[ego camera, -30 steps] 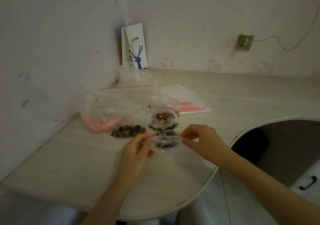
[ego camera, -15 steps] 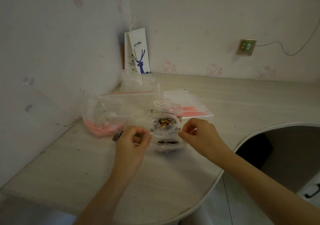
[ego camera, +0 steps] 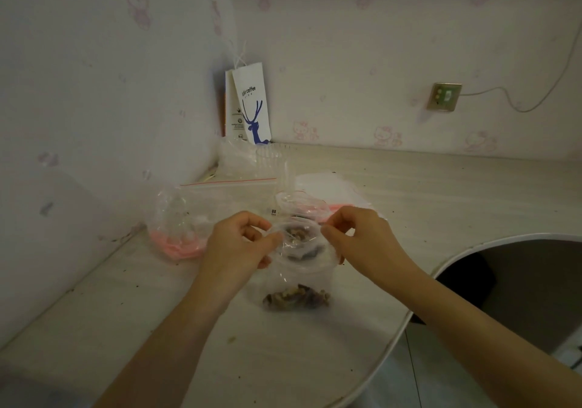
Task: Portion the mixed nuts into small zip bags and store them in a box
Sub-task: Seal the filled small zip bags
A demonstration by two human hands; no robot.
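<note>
Left hand (ego camera: 239, 244) and right hand (ego camera: 356, 234) each pinch a top corner of a small zip bag (ego camera: 299, 269), fingers closed on its rim, bag hanging just above the worktop (ego camera: 157, 329) near its front edge. Mixed nuts (ego camera: 296, 297) sit in bag bottom. Large clear bag (ego camera: 189, 218) lies toward back-left corner, paper coffee bag (ego camera: 252, 102) stands in that corner.

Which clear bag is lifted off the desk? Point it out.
The small zip bag pinched at its top by the left hand and right hand, nuts hanging at its bottom; the others lie behind.
</note>
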